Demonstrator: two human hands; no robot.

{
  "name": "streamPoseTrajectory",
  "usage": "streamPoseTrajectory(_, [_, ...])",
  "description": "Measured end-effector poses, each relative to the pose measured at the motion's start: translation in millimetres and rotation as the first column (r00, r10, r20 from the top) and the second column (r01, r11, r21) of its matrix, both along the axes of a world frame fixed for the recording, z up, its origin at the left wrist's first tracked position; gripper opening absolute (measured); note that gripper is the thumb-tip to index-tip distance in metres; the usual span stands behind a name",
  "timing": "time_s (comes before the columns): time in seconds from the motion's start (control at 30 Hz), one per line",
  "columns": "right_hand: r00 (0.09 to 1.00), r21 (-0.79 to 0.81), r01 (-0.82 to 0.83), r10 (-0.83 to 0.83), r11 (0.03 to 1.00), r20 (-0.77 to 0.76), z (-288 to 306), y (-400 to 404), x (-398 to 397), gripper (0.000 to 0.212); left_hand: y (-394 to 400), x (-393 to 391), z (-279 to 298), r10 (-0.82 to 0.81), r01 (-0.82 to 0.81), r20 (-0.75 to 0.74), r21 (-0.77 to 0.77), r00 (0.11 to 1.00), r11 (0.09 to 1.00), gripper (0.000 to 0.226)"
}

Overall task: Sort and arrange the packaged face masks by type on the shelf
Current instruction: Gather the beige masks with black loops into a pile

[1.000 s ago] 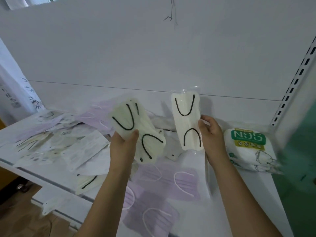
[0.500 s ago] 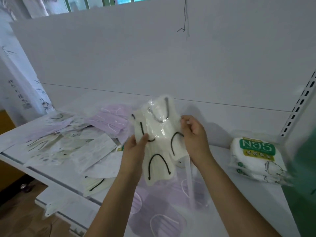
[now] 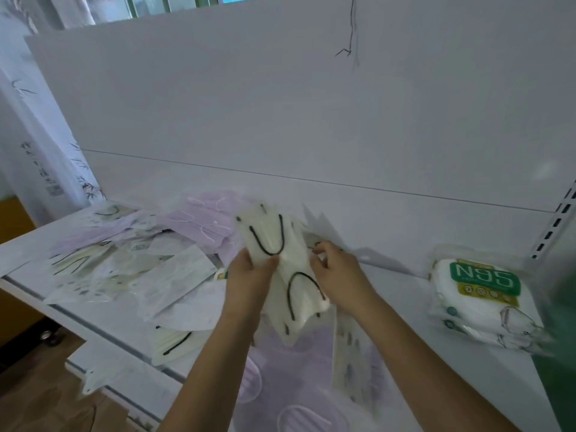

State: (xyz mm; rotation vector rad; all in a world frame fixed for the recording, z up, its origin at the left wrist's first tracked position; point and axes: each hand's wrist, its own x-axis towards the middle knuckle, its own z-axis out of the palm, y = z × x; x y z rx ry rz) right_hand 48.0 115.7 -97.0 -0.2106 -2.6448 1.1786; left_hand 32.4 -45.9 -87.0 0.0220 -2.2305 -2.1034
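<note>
I am holding a bundle of cream masks (image 3: 282, 263) with black loops upright over the shelf (image 3: 402, 294), my left hand (image 3: 249, 275) gripping its left edge and my right hand (image 3: 338, 272) pinching its right edge. Purple masks (image 3: 202, 218) are lying behind it and more below my wrists (those ones blurred). A mixed heap (image 3: 124, 266) is spreading out at left, and N95 packs (image 3: 480, 297) are sitting well apart at right.
</note>
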Motion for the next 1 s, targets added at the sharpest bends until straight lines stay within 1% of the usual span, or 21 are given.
streamPoseTrajectory(0.07, [0.990,0.139,-0.055,0.036,0.989,0.139,2.9,20.1,4.0,0.038,-13.3,-11.0,3.6,0.106,-0.104,-0.025,0.074,0.994,0.992,0.019])
streamPoseTrajectory(0.13, [0.960,0.317,-0.109,0.018,0.942,0.279,0.7,37.4,3.2,0.044,-26.7,-21.1,13.7,0.170,-0.162,-0.044,0.152,0.984,0.975,0.013])
streamPoseTrajectory(0.17, [0.963,0.434,-0.111,-0.011,0.894,0.270,-0.9,42.8,-1.2,0.044,-33.0,-25.2,18.3,0.182,-0.170,-0.052,0.176,0.982,0.970,0.013])
streamPoseTrajectory(0.2, [0.981,0.536,-0.073,-0.035,0.841,0.189,-1.2,45.4,-8.1,0.040,-37.6,-27.7,22.5,0.187,-0.173,-0.056,0.197,0.981,0.965,0.014])
streamPoseTrajectory(0.23, [0.997,0.576,-0.003,-0.043,0.818,0.066,-2.8,46.5,-17.9,0.035,-41.3,-30.3,24.5,0.195,-0.180,-0.055,0.211,0.979,0.961,0.015])
streamPoseTrajectory(0.27, [0.998,0.561,0.062,-0.047,0.825,-0.042,-3.4,45.9,-29.0,0.031,-43.8,-31.1,25.8,0.203,-0.188,-0.048,0.223,0.978,0.957,0.017])
streamPoseTrajectory(0.3, [0.994,0.526,0.090,-0.046,0.846,-0.096,-4.3,43.7,-41.7,0.029,-45.3,-30.7,25.5,0.208,-0.193,-0.041,0.229,0.977,0.954,0.018])
streamPoseTrajectory(0.33, [0.994,0.504,0.082,-0.036,0.860,-0.101,-4.6,39.5,-54.2,0.029,-46.3,-28.7,24.8,0.208,-0.195,-0.031,0.231,0.978,0.953,0.018])
streamPoseTrajectory(0.4, [0.999,0.525,0.026,-0.003,0.851,-0.045,-8.1,28.5,-77.5,0.028,-48.7,-24.1,22.2,0.205,-0.198,-0.006,0.233,0.979,0.952,0.018])
streamPoseTrajectory(0.47, [1.000,0.601,-0.013,0.014,0.799,0.002,-12.2,18.0,-93.7,0.019,-53.3,-21.9,21.0,0.207,-0.203,0.010,0.228,0.978,0.952,0.018])
streamPoseTrajectory(0.53, [0.997,0.653,-0.038,-0.017,0.756,0.078,-14.3,12.8,-102.4,0.017,-59.9,-21.4,21.7,0.219,-0.217,0.017,0.231,0.976,0.949,0.018])
streamPoseTrajectory(0.63, [0.984,0.642,-0.086,-0.038,0.761,0.177,-15.8,13.9,-107.6,0.016,-69.6,-21.3,24.0,0.260,-0.259,0.032,0.255,0.965,0.932,0.018])
streamPoseTrajectory(0.67, [0.982,0.636,-0.093,-0.034,0.766,0.184,-14.5,15.7,-106.7,0.015,-72.0,-21.3,24.1,0.272,-0.273,0.040,0.262,0.961,0.926,0.019])
streamPoseTrajectory(0.73, [0.985,0.626,-0.121,0.016,0.770,0.172,-9.6,17.4,-101.3,0.024,-74.3,-20.9,24.4,0.285,-0.286,0.045,0.274,0.957,0.918,0.022])
streamPoseTrajectory(0.77, [0.985,0.600,-0.143,0.051,0.787,0.167,-7.4,17.0,-96.1,0.024,-74.3,-20.5,25.0,0.285,-0.285,0.043,0.276,0.958,0.918,0.024])
streamPoseTrajectory(0.83, [0.974,0.483,-0.214,0.146,0.849,0.175,-6.7,14.9,-84.4,0.008,-73.6,-19.1,26.9,0.285,-0.284,0.041,0.278,0.958,0.917,0.024])
streamPoseTrajectory(0.87, [0.968,0.439,-0.241,0.179,0.865,0.178,-7.6,13.9,-78.2,0.004,-73.3,-18.1,28.4,0.284,-0.283,0.038,0.282,0.958,0.917,0.024])
streamPoseTrajectory(0.93, [0.973,0.469,-0.227,0.175,0.854,0.152,-13.2,12.3,-70.6,0.002,-72.5,-16.4,31.5,0.278,-0.276,0.034,0.292,0.960,0.916,0.024])
streamPoseTrajectory(1.0, [0.989,0.544,-0.148,0.129,0.826,0.074,-17.3,10.3,-65.4,0.009,-71.8,-14.4,34.6,0.272,-0.267,0.026,0.301,0.962,0.915,0.022])
